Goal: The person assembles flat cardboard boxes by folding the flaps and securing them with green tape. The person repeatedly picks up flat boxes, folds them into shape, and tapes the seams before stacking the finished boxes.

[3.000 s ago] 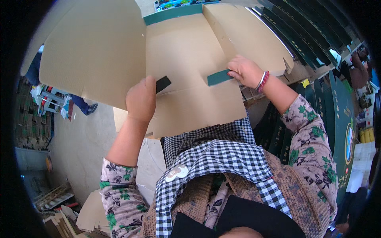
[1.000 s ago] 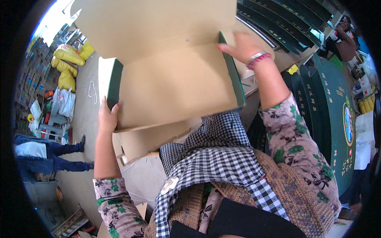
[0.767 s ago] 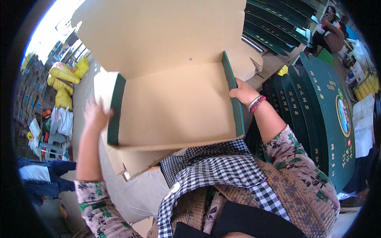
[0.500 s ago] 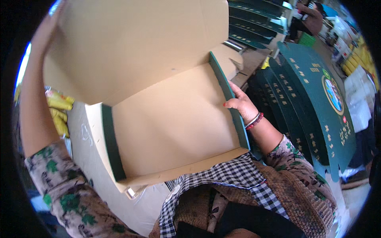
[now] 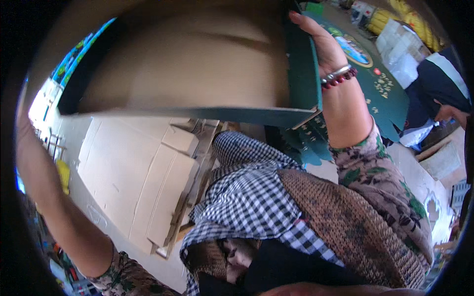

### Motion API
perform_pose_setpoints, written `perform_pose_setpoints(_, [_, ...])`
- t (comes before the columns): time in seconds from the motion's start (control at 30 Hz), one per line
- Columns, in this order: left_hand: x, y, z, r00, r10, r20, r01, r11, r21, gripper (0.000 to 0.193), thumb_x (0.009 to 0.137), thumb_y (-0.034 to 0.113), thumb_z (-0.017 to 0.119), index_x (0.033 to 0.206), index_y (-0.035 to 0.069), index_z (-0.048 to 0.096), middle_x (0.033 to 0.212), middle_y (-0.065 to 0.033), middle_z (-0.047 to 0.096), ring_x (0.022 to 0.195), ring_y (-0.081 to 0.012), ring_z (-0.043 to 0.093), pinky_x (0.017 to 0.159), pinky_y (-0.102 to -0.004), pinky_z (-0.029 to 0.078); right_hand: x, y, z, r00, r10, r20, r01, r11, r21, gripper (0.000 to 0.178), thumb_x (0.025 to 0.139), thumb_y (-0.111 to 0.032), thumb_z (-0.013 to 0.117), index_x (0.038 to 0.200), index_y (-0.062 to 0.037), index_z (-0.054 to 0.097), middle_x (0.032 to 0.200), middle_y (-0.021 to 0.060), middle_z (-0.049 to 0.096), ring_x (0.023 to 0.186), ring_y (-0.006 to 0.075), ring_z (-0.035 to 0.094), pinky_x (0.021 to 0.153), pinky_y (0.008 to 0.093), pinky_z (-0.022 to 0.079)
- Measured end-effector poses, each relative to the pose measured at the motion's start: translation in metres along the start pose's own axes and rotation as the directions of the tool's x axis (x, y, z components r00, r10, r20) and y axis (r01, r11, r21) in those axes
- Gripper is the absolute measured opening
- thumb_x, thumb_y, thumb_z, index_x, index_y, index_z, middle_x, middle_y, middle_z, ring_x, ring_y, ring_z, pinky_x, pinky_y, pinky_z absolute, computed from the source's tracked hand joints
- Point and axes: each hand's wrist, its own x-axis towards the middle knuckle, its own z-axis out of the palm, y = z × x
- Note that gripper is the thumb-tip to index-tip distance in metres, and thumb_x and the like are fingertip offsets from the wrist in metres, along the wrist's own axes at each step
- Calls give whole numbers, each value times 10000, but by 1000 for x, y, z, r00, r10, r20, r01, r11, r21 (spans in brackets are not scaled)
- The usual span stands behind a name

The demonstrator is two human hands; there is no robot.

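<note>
The right hand (image 5: 323, 49) grips the dark green side wall of an open tan cardboard box (image 5: 197, 71), thumb inside, the box extending leftward from it. The left forearm (image 5: 59, 212) is raised; the left hand blurs into the dark rim, its hold impossible to tell. Flat tan cardboard sheets (image 5: 133, 167) lie between the forearms; dark green printed cardboard panels (image 5: 387, 108) stand right of the right hand.

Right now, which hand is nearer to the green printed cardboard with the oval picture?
Right. The right hand is beside the green printed cardboard in view, holding the box wall; the left forearm is across at the far-left edge, its hand unclear.
</note>
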Motion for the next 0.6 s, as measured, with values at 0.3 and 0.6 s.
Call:
perform_pose_setpoints(0.3, [44,194,101,925,308,-223,-379,774,-507,376,944,219,567,1285,60,576,1271,-166,556,1209,-322,487,1032,-487,319,-111,-206,-117,864,-354,-357,315,935,-165,280,944,-186,578,1171,-29,621,1179,204,645,1074,346,626,956,487,491])
perform_pose_setpoints(0.6, [58,321,201,897,430,-101,-342,533,-774,689,906,371,637,1478,107,358,1531,-190,318,1419,-401,282,1119,-554,237,-135,-293,-286,664,-506,-550,343,861,-376,275,949,-179,527,1159,-23,610,1140,203,637,1056,318,620,928,444,500])
